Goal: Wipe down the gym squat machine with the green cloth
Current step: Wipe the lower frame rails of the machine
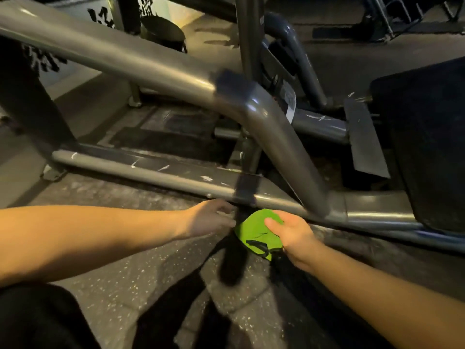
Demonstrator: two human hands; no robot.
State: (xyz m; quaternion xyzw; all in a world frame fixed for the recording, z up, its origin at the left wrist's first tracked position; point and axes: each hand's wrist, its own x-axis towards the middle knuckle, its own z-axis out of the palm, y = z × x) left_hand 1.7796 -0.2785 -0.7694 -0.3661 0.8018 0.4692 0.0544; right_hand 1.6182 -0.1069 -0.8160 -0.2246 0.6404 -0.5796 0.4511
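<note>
**Cloth bunched at the base rail**

Closest to my view is speckled rubber flooring (120, 285), matte grey with pale flecks, and a dark-clothed leg (37, 321) in the lower left corner. Both bare forearms reach in over it.

My right hand (293, 235) holds the green cloth (254, 234), thumb pressed on top and fingers tucked under. The cloth is crumpled into a rounded wad with a black stitched edge, and sits just below the lower rail (151, 172).

My left hand (210, 219) lies just beside the cloth, its fingers reaching to a blurred black strap (234, 263) under the rail. I cannot tell whether they grip it or only touch it.

The rail is a round grey steel tube with a satin sheen, scuffed with white chips. A thicker bent tube (264, 117) of the squat machine rises from it and curves away to the left. Farther right stands a black padded block (427, 137) with a dull, soft-looking surface.
</note>
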